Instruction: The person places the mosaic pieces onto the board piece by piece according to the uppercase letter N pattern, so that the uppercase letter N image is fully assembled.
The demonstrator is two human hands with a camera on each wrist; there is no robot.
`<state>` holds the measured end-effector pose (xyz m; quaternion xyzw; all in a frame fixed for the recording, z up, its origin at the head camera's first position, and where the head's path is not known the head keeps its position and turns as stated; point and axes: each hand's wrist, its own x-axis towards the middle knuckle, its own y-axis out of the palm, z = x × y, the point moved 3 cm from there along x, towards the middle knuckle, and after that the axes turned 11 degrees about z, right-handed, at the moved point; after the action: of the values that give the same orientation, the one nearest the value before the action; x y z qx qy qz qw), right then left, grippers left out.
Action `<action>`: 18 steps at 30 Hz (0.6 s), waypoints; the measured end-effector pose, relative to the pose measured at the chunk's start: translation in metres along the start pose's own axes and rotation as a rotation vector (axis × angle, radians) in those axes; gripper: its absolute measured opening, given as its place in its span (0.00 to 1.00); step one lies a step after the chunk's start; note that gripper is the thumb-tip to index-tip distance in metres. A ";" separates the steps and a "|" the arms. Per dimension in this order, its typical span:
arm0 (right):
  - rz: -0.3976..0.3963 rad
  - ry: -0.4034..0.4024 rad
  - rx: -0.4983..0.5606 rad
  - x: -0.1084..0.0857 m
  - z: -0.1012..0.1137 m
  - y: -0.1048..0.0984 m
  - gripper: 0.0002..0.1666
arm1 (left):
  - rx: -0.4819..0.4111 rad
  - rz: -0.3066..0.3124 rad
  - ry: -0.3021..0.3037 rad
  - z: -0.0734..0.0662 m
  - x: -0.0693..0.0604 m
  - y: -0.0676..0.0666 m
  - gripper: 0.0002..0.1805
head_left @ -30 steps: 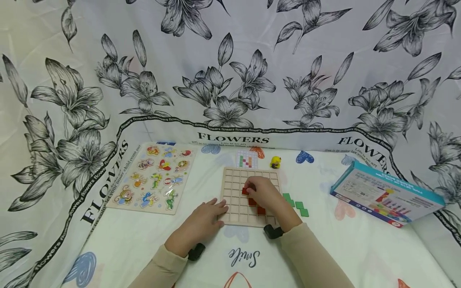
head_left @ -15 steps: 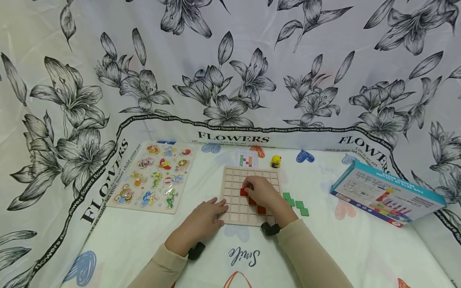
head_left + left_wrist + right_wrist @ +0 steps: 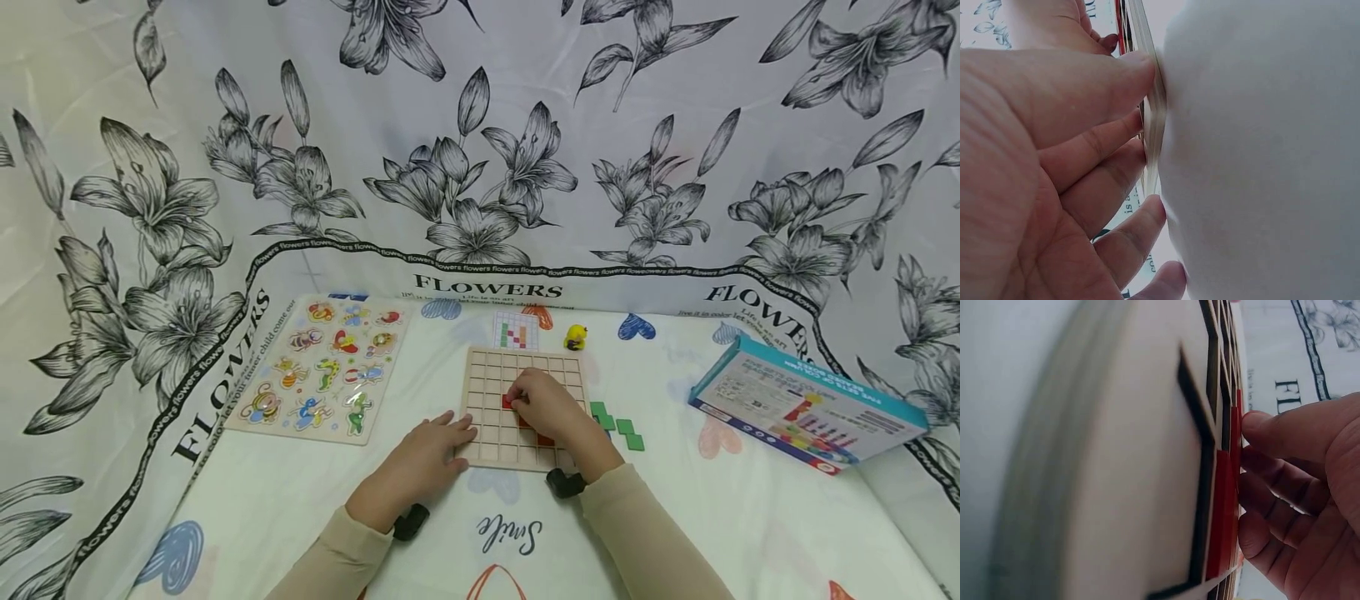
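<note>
A wooden grid board [image 3: 487, 421] lies flat on the cloth in the head view. My left hand [image 3: 427, 454] rests at its left edge with fingers spread; the left wrist view has the thumb and fingertips [image 3: 1138, 69] against the board's side. Over the board's middle, my right hand [image 3: 551, 408] pinches a red square tile [image 3: 507, 402] at a grid cell. More red tiles [image 3: 545, 440] lie in cells under that hand, partly hidden. From the right wrist, a red tile [image 3: 1221, 512] shows sunk between the ridges, and the thumb touches red farther along.
Several green square tiles [image 3: 626, 427] lie right of the board. Behind it are a pattern card [image 3: 516, 332] and a small yellow toy [image 3: 575, 337]. An insect puzzle board [image 3: 318, 375] lies at left, and a blue-and-white box [image 3: 806, 408] leans at right.
My right hand and the red tile have shifted slightly left, then stayed at about the same cell. The left hand keeps its place at the board's edge.
</note>
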<state>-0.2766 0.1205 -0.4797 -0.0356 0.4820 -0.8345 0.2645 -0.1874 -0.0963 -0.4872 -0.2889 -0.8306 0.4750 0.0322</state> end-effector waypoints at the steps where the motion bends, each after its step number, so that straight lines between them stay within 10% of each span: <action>1: -0.002 -0.004 0.000 0.000 -0.001 0.001 0.04 | 0.000 -0.001 0.003 0.000 0.000 0.000 0.28; 18: -0.196 0.111 0.119 -0.057 -0.039 -0.038 0.09 | 0.005 0.008 -0.026 0.001 0.003 0.003 0.28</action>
<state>-0.2554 0.1932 -0.4584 -0.0207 0.4399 -0.8841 0.1562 -0.1883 -0.0941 -0.4906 -0.2859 -0.8287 0.4806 0.0204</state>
